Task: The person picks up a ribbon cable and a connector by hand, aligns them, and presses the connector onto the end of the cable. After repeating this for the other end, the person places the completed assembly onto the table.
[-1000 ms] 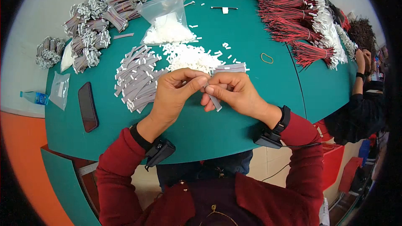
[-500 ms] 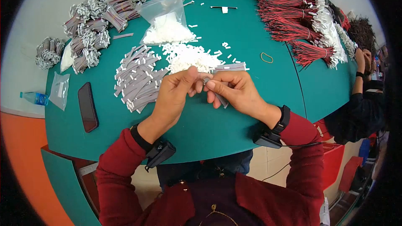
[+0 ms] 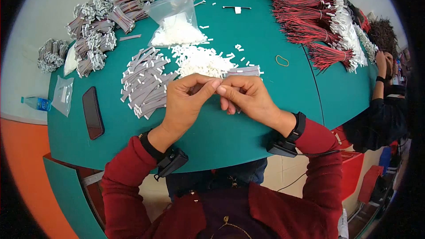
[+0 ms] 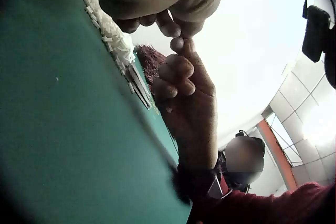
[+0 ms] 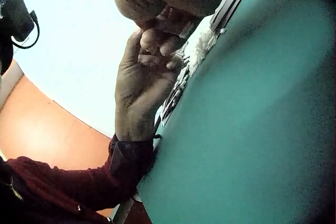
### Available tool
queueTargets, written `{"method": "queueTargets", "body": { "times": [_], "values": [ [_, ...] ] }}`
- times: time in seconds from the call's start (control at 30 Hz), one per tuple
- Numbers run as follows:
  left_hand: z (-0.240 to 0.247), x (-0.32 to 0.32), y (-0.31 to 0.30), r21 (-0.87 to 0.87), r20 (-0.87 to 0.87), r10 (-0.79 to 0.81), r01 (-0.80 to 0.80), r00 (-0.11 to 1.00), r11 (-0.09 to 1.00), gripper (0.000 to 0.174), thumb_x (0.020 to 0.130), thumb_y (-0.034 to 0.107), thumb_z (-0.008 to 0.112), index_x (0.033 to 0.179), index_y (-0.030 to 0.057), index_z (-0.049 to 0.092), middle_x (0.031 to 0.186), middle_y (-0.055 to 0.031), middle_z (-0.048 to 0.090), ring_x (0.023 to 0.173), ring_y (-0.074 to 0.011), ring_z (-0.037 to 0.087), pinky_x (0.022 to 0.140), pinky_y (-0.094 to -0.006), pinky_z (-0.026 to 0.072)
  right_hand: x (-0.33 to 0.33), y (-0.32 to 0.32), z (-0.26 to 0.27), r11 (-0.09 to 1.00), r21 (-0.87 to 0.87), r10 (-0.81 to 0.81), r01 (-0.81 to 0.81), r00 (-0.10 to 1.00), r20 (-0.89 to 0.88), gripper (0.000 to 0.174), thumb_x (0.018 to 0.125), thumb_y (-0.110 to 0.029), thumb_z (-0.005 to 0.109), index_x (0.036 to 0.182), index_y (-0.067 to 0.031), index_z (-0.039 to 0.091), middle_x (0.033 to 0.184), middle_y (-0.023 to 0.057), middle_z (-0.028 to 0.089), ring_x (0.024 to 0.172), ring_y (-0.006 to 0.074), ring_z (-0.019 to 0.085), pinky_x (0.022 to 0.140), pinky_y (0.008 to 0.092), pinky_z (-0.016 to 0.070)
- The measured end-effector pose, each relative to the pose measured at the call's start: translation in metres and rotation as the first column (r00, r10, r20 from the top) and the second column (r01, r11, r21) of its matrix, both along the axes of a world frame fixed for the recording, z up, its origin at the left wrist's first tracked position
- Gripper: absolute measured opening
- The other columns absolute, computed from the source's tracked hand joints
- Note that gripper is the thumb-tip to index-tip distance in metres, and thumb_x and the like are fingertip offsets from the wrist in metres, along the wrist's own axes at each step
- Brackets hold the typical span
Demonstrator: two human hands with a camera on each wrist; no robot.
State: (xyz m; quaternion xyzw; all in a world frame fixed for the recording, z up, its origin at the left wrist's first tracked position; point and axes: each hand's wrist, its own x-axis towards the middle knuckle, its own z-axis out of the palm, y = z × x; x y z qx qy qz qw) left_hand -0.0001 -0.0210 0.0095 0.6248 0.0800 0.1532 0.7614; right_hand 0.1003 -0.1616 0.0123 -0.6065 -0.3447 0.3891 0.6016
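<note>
My left hand (image 3: 182, 106) and right hand (image 3: 256, 101) pinch a mostly hidden grey strip (image 5: 181, 26) in their fingers. White pieces (image 3: 177, 33) sit inside the clear bag (image 3: 175, 5) on the bench (image 3: 283, 93).

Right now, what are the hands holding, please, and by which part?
The right hand holds a flat grey ribbon cable, one end free; the exact grip, and anything in the left hand, are hidden.

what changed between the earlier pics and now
The raised thumb of the left hand has come down, pinching beside the right hand, which keeps its grip. The flat grey ribbon cable is now mostly hidden by fingers. The pile of small white plastic pieces stayed put.
</note>
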Motion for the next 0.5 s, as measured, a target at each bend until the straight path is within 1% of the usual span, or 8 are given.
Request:
{"method": "queueTargets", "body": {
  "times": [0.1, 0.2, 0.4, 0.5],
  "values": [
    [-0.007, 0.001, 0.001, 0.091, -0.076, 0.053, -0.046, 0.996, 0.995, 0.017, 0.086, 0.013, 0.060, 0.092, -0.0008, 0.067, 0.075, -0.0028, 0.062, 0.070, -0.0072, 0.051, 0.065, -0.0209, 0.0401, 0.002, 0.000, -0.005, 1.000, 0.019, -0.018, 0.018, 0.999, -0.032, 0.023, 0.092, -0.022, 0.053, 0.084, -0.0028, 0.063, 0.062, -0.0013, 0.058, 0.052, 0.0040, 0.049, 0.047, 0.0183, 0.0378],
    [-0.010, 0.001, 0.010, 0.086, -0.074, 0.011, -0.005, 0.997, 0.996, 0.017, 0.088, 0.015, 0.060, 0.093, 0.0007, 0.067, 0.071, -0.0003, 0.060, 0.068, -0.0055, 0.050, 0.061, -0.0197, 0.0393, 0.005, 0.000, -0.005, 1.000, 0.025, -0.018, 0.019, 0.999, -0.037, 0.023, 0.092, -0.021, 0.053, 0.084, -0.0026, 0.063, 0.062, -0.0014, 0.058, 0.052, 0.0039, 0.049, 0.047, 0.0183, 0.0380],
    [-0.009, 0.001, 0.000, 0.085, -0.015, 0.052, -0.051, 0.999, 0.995, 0.017, 0.086, 0.017, 0.063, 0.092, 0.0015, 0.068, 0.072, 0.0000, 0.061, 0.065, -0.0032, 0.048, 0.056, -0.0188, 0.0355, 0.003, 0.000, 0.000, 1.000, 0.023, -0.003, 0.003, 1.000, -0.005, 0.023, 0.092, -0.021, 0.052, 0.082, -0.0024, 0.062, 0.064, -0.0013, 0.058, 0.052, 0.0039, 0.049, 0.047, 0.0181, 0.0382],
    [-0.012, 0.000, 0.004, 0.182, -0.014, 0.055, -0.052, 0.998, 0.982, 0.016, 0.086, 0.016, 0.062, 0.090, 0.0016, 0.068, 0.071, 0.0001, 0.061, 0.063, -0.0026, 0.048, 0.054, -0.0185, 0.0347, 0.002, 0.000, -0.005, 1.000, 0.026, 0.004, -0.005, 1.000, 0.027, 0.023, 0.093, -0.021, 0.052, 0.081, -0.0024, 0.061, 0.065, -0.0011, 0.058, 0.052, 0.0038, 0.049, 0.048, 0.0182, 0.0384]
  ]
}}
